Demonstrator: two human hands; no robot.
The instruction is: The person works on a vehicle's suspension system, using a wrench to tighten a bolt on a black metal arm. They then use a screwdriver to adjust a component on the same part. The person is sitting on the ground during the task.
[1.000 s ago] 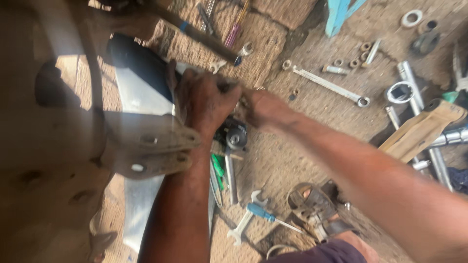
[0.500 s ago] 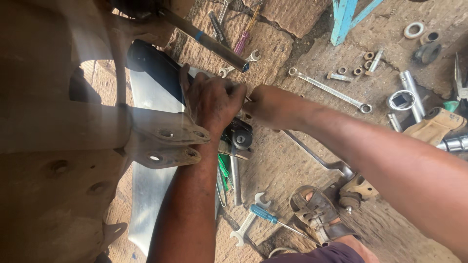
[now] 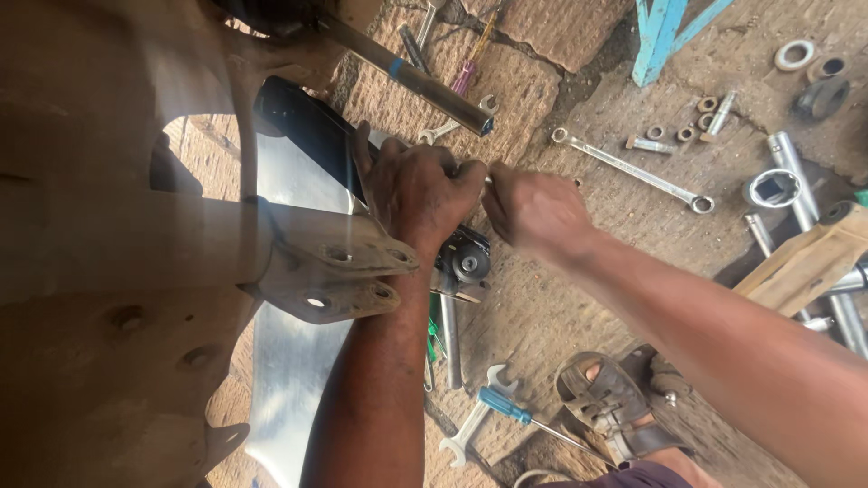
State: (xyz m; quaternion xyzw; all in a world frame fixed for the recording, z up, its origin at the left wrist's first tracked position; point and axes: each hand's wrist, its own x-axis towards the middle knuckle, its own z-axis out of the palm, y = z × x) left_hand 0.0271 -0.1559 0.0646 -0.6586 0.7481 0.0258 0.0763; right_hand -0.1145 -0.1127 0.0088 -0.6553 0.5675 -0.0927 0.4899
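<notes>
The left hand is seen laid over a black shock absorber, its fingers curled and clamped around the black tube near its lower end; the rubber-bushed eye of the shock absorber shows just below the wrist, close beside the twin-eared mounting bracket of the tan metal frame. The right hand is closed tight beside the left, the knuckles almost touching; a thin bright shank is glimpsed between the two hands, but what the right fingers grip cannot be told — it is hidden by the hands themselves.

A long steel bar with a blue band slants above the hands, passing under the frame; a polished sheet-metal panel lies beneath the shock absorber. On the stone floor tools are scattered: a long ring spanner to the right of the right hand; loose nuts and a bolt beyond it; a large socket and steel tubes at the right edge; a blue-handled screwdriver and an open-ended spanner below the forearms — a sandalled foot is placed just beside them.
</notes>
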